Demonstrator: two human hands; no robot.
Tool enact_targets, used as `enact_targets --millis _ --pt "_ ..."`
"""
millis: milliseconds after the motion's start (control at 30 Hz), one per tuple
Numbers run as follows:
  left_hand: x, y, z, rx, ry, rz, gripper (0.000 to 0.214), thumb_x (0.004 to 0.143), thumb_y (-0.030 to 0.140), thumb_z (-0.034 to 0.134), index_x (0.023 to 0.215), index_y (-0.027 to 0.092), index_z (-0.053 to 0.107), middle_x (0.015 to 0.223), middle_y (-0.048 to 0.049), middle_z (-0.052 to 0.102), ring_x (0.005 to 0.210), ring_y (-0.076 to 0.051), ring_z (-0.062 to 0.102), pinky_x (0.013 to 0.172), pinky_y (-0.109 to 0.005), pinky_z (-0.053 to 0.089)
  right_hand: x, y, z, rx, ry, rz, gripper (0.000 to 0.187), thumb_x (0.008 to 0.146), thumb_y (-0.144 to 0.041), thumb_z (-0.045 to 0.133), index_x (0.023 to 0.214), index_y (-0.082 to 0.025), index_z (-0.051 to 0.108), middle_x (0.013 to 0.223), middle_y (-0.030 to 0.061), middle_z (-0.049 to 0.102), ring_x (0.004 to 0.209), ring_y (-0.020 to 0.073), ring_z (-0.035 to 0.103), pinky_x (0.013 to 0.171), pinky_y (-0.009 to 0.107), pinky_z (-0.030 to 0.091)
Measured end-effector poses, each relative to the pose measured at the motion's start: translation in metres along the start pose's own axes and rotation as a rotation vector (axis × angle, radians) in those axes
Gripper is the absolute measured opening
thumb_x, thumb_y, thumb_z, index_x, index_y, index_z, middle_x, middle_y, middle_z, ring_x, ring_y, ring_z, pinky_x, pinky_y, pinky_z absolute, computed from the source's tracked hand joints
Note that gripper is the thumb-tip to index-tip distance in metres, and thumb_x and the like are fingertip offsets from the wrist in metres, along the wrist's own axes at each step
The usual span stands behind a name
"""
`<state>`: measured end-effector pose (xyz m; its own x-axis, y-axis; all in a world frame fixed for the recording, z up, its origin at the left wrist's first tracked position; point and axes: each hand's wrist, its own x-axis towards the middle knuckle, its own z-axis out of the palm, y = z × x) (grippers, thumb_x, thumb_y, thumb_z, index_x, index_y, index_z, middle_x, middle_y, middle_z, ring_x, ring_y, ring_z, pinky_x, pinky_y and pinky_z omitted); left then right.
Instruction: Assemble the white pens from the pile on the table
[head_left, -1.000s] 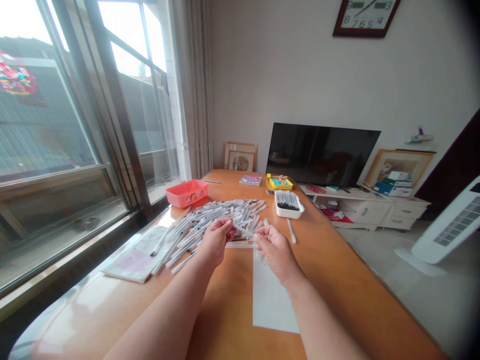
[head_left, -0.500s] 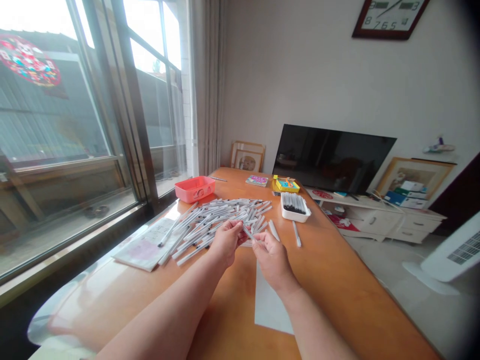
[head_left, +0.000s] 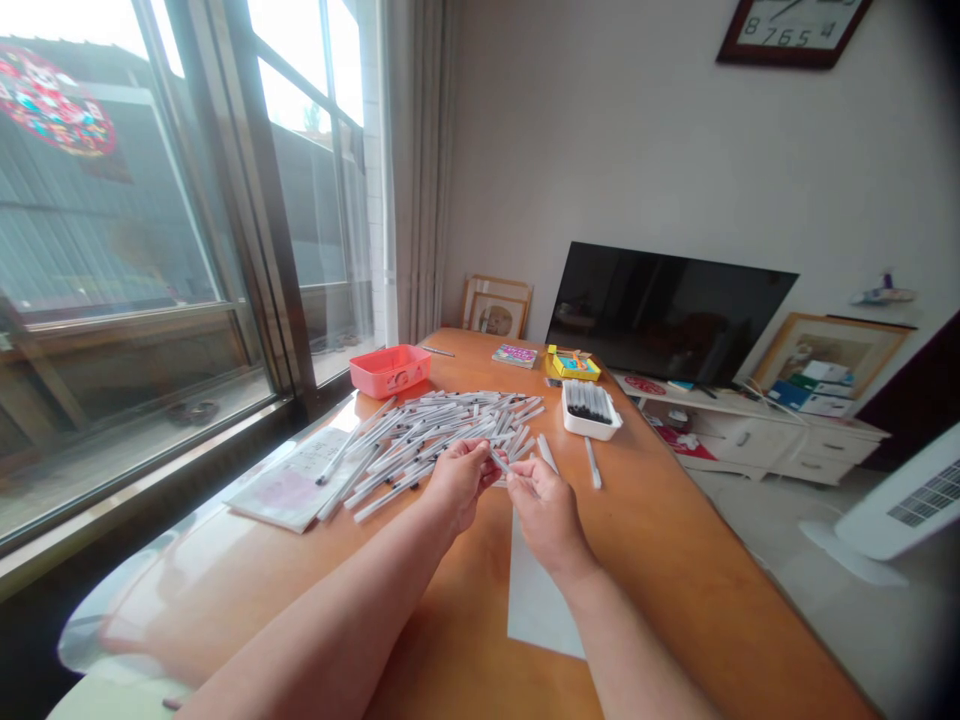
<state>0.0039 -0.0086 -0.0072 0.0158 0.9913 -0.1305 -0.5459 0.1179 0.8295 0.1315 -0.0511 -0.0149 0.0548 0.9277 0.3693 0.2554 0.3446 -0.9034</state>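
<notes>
Over the middle of the table my left hand [head_left: 461, 482] and my right hand [head_left: 553, 512] meet at one slim, whitish pen [head_left: 501, 462]. The fingers of both are closed, pinching it from either side; much of it is hidden by them. Just beyond the hands lies a loose pile of similar white pens [head_left: 442, 432] with black ends. To the right, a white tub [head_left: 592, 430] holds a bundle of these pens, dark ends toward me. A single pen [head_left: 594, 465] rests in front of the tub. Under my right forearm is a white sheet of paper [head_left: 536, 605].
A red plastic basket [head_left: 375, 378] stands at the far left of the wooden table [head_left: 675, 570]. Partly beneath the pile is a booklet [head_left: 281, 495]. Farther back are a yellow box [head_left: 576, 368] and a pink book [head_left: 514, 355]. A window lines the left side.
The camera view has shifted slightly. Both hands stay together on the pen, with only slight movement of the fingers.
</notes>
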Motion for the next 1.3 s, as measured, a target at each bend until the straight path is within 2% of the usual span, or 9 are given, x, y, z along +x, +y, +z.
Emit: enact_targets --millis 300,467,600,733,867,967,1067,1300 --pt "-0.004 0.003 0.001 -0.023 -0.007 0.011 0.012 0.085 0.019 0.067 0.088 0.017 0.055 0.076 -0.0065 0.069 0.063 -0.012 0.066 0.062 -0.022 0.050 0.000 -0.003 -0.003 -0.040 -0.003 -0.056 0.014 0.086 -0.030 0.061 0.095 -0.022 0.069 0.093 0.0084 0.074 0.089 0.0262 0.070 0.080 0.035 0.051" --pt "-0.003 0.004 0.002 -0.059 -0.016 0.001 0.014 0.085 0.019 0.069 0.088 0.017 0.056 0.076 -0.0056 0.069 0.062 -0.012 0.065 0.062 -0.023 0.051 0.001 -0.003 0.000 0.028 0.003 -0.031 0.016 0.084 -0.032 0.064 0.095 -0.022 0.069 0.095 0.0096 0.074 0.090 0.0271 0.070 0.082 0.036 0.050" --pt "-0.002 0.006 0.000 -0.055 0.024 0.003 0.013 0.084 0.019 0.069 0.090 0.016 0.058 0.076 -0.0062 0.069 0.066 -0.014 0.068 0.065 -0.025 0.054 0.001 -0.005 0.001 0.115 -0.026 0.037 0.021 0.082 -0.040 0.068 0.093 -0.022 0.069 0.081 0.0062 0.071 0.075 0.0236 0.066 0.069 0.033 0.049" --pt "0.001 0.012 -0.005 -0.051 0.018 0.034 0.009 0.086 0.017 0.066 0.092 0.016 0.059 0.082 -0.0081 0.071 0.068 -0.013 0.068 0.067 -0.023 0.054 0.003 -0.011 -0.005 0.219 -0.105 0.150 0.033 0.086 -0.053 0.063 0.093 -0.021 0.066 0.062 -0.0016 0.060 0.052 0.0129 0.049 0.051 0.025 0.037" --pt "0.008 0.018 -0.011 -0.073 0.064 0.072 0.006 0.088 0.015 0.063 0.092 0.016 0.057 0.085 -0.0083 0.072 0.065 -0.011 0.067 0.068 -0.024 0.056 0.010 -0.008 -0.016 0.351 -0.079 0.319 0.046 0.087 -0.063 0.056 0.092 -0.018 0.065 0.062 0.0003 0.063 0.045 0.0097 0.045 0.043 0.022 0.032" --pt "0.011 0.021 -0.014 -0.079 0.083 0.086 0.009 0.087 0.015 0.065 0.092 0.016 0.057 0.086 -0.0090 0.072 0.068 -0.012 0.068 0.069 -0.025 0.056 0.016 -0.003 -0.022 0.389 -0.074 0.411 0.045 0.084 -0.061 0.061 0.088 -0.016 0.065 0.062 0.0032 0.066 0.042 0.0095 0.047 0.040 0.021 0.031" --pt "0.010 0.021 -0.014 -0.072 0.075 0.108 0.013 0.085 0.016 0.068 0.093 0.017 0.058 0.088 -0.0087 0.073 0.070 -0.013 0.070 0.069 -0.025 0.057 0.018 -0.002 -0.027 0.381 -0.135 0.464 0.038 0.081 -0.054 0.065 0.082 -0.016 0.066 0.059 0.0037 0.065 0.040 0.0085 0.046 0.038 0.020 0.028" --pt "0.008 0.022 -0.010 -0.006 0.047 0.139 0.017 0.086 0.016 0.068 0.101 0.016 0.061 0.092 -0.0103 0.074 0.082 -0.017 0.073 0.075 -0.027 0.057 0.016 -0.008 -0.033 0.283 -0.225 0.427 0.025 0.075 -0.040 0.071 0.071 -0.016 0.065 0.058 0.0009 0.062 0.042 0.0058 0.040 0.040 0.019 0.024"
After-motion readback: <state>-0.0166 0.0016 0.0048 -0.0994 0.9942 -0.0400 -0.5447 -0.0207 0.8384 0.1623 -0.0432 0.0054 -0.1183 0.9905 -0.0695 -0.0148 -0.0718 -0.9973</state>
